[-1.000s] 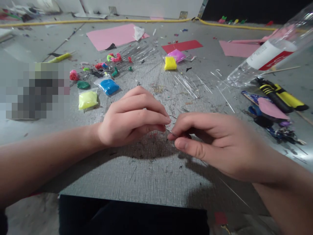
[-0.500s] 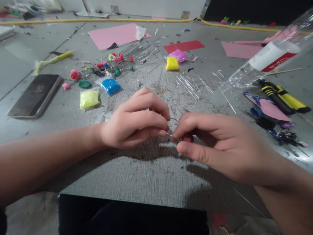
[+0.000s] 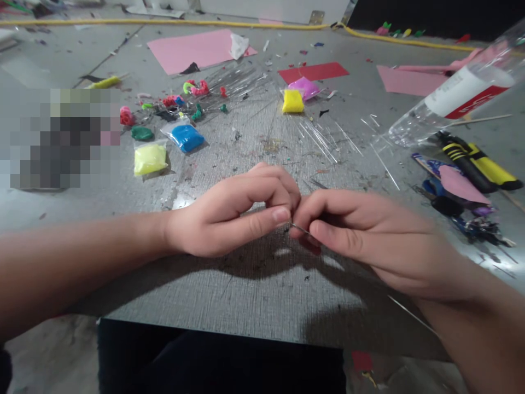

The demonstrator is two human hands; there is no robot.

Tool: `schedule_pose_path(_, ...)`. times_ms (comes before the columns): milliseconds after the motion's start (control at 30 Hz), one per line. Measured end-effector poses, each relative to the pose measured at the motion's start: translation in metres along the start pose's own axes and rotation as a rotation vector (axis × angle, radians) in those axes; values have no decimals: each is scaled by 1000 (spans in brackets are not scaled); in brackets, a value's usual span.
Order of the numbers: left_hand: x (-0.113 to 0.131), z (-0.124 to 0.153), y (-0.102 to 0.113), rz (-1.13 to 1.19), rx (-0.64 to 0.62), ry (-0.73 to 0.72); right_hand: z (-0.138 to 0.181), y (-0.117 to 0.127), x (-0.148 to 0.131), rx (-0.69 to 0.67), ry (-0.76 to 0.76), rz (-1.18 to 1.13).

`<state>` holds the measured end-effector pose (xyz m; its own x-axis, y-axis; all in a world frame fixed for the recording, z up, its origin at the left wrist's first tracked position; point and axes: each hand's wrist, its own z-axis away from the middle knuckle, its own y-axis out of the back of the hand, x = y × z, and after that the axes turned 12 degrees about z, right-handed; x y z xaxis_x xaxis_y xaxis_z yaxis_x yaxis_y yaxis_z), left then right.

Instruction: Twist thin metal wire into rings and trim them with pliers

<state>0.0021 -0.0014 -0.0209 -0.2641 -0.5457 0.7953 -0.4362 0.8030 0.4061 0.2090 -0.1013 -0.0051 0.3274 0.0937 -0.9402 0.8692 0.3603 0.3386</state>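
Between my two hands runs a short thin metal wire, just above the grey table. My left hand pinches its left end between thumb and fingers. The thumb and index finger of my right hand are closed on its right end. The fingers of both hands nearly meet, and they hide the wire's ends. Beyond my hands several loose straight wires lie on the table. Another long wire lies near the front edge, beneath my right forearm.
Left of centre lie a pale yellow clay packet, a blue packet and small coloured clay pieces. A yellow packet sits farther back. At right are a clear plastic bottle and yellow-black pliers. Pink paper lies behind.
My left hand has moved right, closer to my right hand, and its thumb now presses against the index fingertip. Less of the wire shows between them.
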Motion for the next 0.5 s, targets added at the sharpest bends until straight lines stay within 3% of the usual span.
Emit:
schedule_pose_path(267, -1, -3, -5, 232, 104, 175, 0, 2, 10, -138, -124, -324)
schedule_pose_path(367, -6, -1, -6, 167, 201, 186, -2, 3, 9, -95, -178, -378)
schedule_pose_path(500, -11, -2, -1, -65, 236, 50, -5, 2, 7, -55, -182, -381)
